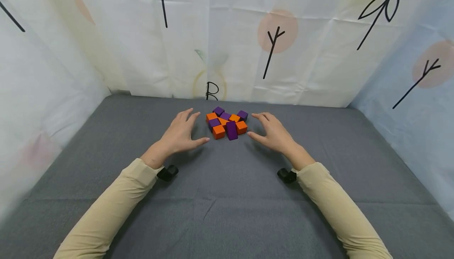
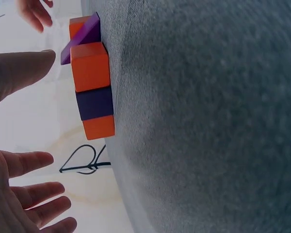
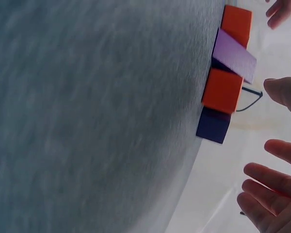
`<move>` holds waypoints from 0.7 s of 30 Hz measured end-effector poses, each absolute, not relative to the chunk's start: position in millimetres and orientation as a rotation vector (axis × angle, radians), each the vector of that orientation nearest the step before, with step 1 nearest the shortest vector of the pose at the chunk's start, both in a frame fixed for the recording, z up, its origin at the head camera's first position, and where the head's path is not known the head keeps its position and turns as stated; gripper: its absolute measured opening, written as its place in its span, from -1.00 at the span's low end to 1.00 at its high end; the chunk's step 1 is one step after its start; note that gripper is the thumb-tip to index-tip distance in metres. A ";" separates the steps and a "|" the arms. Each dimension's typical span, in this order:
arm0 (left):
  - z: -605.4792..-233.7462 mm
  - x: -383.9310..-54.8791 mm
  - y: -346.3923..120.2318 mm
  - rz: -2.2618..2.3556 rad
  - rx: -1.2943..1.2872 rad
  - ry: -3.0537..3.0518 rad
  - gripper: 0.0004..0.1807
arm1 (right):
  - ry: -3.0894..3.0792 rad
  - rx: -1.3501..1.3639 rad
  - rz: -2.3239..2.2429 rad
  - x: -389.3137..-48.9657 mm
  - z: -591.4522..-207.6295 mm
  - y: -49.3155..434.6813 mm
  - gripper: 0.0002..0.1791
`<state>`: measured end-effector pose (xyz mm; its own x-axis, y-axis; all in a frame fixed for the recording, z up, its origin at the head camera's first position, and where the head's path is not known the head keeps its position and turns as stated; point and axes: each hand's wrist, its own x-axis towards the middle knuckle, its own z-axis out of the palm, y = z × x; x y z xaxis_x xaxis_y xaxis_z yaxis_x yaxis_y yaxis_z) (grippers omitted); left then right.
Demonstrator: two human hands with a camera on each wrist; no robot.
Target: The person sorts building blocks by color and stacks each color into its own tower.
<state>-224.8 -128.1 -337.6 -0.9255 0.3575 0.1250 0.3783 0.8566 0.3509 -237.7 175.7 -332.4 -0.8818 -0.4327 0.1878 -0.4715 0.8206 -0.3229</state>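
Note:
Several orange and purple blocks sit in a tight cluster toward the back of the grey cloth. At its front are an orange cube (image 1: 218, 132), a purple block (image 1: 232, 131) that leans at a tilt, and another orange cube (image 1: 241, 127). My left hand (image 1: 182, 133) is just left of the cluster, thumb and fingers spread, holding nothing. On the other side my right hand (image 1: 271, 133) is spread likewise, apart from the blocks. The left wrist view shows a gap between the left thumb and the orange cube (image 2: 90, 68). Blocks at the back are partly hidden.
Grey cloth (image 1: 227, 211) covers the table. A pale printed curtain (image 1: 227, 46) stands right behind the table's far edge, with more curtain at both sides. A dark wrist camera (image 1: 168, 173) is strapped at the left cuff, and another wrist camera (image 1: 286, 176) at the right.

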 end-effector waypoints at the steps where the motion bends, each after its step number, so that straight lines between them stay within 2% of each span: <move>1: -338.0 -224.5 -127.3 -0.579 -0.589 -2.970 -0.04 | -2.893 0.727 0.560 -237.6 -333.0 174.0 -0.27; 21: -344.8 -222.4 -105.2 -0.811 -0.497 -2.970 -0.23 | -2.868 0.808 0.605 -236.1 -333.1 137.6 -0.45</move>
<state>-222.4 -105.2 -344.8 -0.9489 0.2977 0.1047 0.3096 0.8138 0.4918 -236.1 137.6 -333.1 -0.8541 -0.4797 0.2009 -0.5200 0.7802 -0.3476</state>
